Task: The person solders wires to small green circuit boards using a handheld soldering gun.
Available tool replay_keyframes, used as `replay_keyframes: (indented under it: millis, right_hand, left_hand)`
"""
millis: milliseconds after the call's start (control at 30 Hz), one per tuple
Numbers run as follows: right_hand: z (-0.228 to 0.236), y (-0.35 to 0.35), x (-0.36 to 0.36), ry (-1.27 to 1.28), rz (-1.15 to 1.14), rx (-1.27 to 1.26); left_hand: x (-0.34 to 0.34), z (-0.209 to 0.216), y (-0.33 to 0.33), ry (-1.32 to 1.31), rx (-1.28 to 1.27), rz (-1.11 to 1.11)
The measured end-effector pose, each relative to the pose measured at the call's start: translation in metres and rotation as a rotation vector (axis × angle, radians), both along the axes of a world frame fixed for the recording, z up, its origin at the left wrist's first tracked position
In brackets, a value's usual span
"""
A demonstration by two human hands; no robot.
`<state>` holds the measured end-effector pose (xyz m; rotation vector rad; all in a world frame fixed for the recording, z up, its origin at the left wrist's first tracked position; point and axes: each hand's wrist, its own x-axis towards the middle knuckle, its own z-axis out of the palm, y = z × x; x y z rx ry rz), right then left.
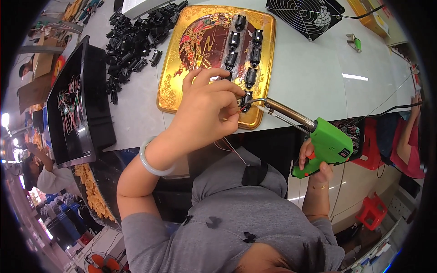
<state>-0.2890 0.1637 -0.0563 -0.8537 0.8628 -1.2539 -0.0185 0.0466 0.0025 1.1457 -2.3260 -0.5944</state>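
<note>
My right hand (313, 159) is wrapped round the grip of a green soldering gun (334, 143), a finger by its red trigger. The gun's bent metal tip meets a small black plastic housing (246, 101) near the front edge of a gold decorated tray (169, 96). Close beside that tip, my left hand (207, 102) is closed in a pinch on thin wires (230, 146), which hang below the fingers. More black housings (251, 77) stand in two rows on the tray; my left hand partly hides one row.
A heap of loose black housings (132, 41) lies left of the tray. Further left stands a black bin (86, 109) with small wired boards (68, 107). A black fan (305, 16) and a green solder spool (357, 44) are at the far right. Another person sits at the right.
</note>
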Motion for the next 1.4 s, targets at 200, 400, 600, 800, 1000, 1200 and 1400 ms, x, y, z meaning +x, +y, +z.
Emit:
replay_keyframes:
  millis: [200, 400, 600, 800, 1000, 1200, 1400]
  right_hand:
    - [-0.0026, -0.0045, -0.0008, 0.001, -0.028, 0.002]
    - [-0.0006, -0.0066, -0.0012, 0.001, -0.001, 0.007]
    - [-0.0028, -0.0078, 0.0004, 0.018, -0.034, 0.024]
    - [-0.0043, -0.0083, -0.0022, 0.031, -0.008, 0.027]
    - [-0.0055, -0.0053, -0.0025, 0.031, -0.033, 0.019]
    - [-0.0035, -0.0055, -0.0011, 0.034, -0.023, 0.025]
    - [-0.0036, -0.0035, -0.0027, 0.050, 0.026, 0.034]
  left_hand:
    - [0.0000, -0.0002, -0.0018, 0.007, 0.018, 0.003]
    - [-0.0015, 0.0026, -0.0031, -0.011, 0.017, -0.005]
    - [-0.0021, 0.0012, -0.0030, -0.013, 0.024, 0.002]
    - [-0.0019, 0.0034, -0.0019, -0.013, 0.022, 0.013]
    - [-0.0031, 0.0018, -0.0026, -0.013, 0.012, 0.012]
    - [-0.0030, -0.0004, -0.0025, -0.002, 0.001, 0.019]
    - [-0.0030, 0.0009, -0.0018, -0.029, -0.014, 0.013]
